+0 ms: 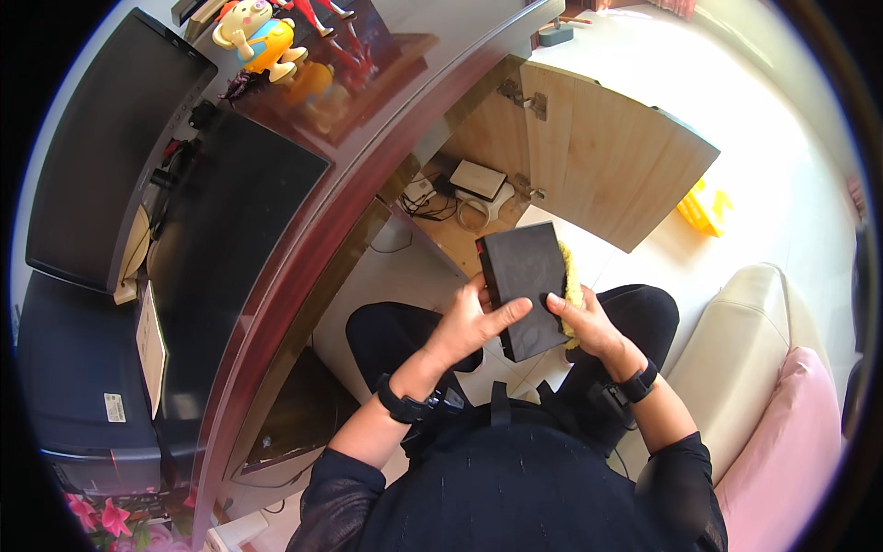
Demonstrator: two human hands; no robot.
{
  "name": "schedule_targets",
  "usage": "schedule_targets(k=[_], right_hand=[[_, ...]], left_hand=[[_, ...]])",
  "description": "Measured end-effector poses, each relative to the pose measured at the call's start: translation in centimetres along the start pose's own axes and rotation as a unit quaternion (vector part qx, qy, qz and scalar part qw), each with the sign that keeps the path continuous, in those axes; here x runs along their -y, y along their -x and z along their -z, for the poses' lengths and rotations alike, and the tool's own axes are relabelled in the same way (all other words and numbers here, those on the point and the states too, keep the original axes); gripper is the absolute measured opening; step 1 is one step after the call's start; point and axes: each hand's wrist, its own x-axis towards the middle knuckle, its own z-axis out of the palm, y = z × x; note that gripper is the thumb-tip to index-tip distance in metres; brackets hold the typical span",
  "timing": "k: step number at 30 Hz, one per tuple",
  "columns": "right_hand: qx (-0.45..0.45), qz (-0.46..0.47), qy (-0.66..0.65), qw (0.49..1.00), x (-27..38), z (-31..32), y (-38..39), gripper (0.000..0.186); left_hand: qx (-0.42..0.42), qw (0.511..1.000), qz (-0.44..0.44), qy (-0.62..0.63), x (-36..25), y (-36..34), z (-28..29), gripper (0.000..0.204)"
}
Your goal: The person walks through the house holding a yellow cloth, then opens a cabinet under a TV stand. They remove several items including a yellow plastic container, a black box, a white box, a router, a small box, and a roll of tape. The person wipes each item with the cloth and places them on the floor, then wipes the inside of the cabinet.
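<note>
A flat black box (pixel 524 262), perhaps an electronic device, is held tilted in front of me, above my lap. My left hand (pixel 467 320) grips its left side, thumb lying across the top face and fingers hidden beneath. On the opposite side my right hand (pixel 591 322) presses a fluffy yellow cloth (pixel 572 271) against the box's edge, its thumb resting on the black surface. Most of the right fingers are out of sight behind cloth and box.
Ahead, a wooden cabinet door (pixel 607 152) stands open. Inside are a white boxy device (pixel 478 180) and tangled cables. To the left runs a dark red desk (pixel 267 304) with a monitor (pixel 110 147) and pig figurine (pixel 258 37). A cream sofa (pixel 736 322) with a pink cushion (pixel 782 442) is at right.
</note>
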Motion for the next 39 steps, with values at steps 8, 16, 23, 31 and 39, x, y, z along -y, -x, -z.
schedule_targets(k=[8,16,23,31,39], right_hand=[[-0.162,-0.047,0.010,0.986,-2.3,0.2,-0.3,0.053],[-0.186,0.074,-0.167,0.966,0.8,0.8,0.3,0.038],[-0.129,0.138,-0.091,0.978,5.0,-0.2,1.5,0.039],[-0.089,0.151,-0.097,0.980,5.3,-0.3,0.6,0.045],[-0.106,0.069,0.284,0.950,8.5,4.9,-2.8,0.044]], left_hand=[[-0.041,0.996,-0.006,0.073,3.5,-0.2,-1.7,0.052],[-0.012,0.997,-0.064,0.044,-3.7,1.7,-1.6,0.054],[-0.080,0.984,-0.129,0.091,-13.2,5.9,-1.1,0.047],[-0.259,0.936,-0.197,0.134,-17.8,8.9,0.9,0.050],[-0.047,0.999,-0.012,0.020,-9.6,4.6,-1.7,0.057]])
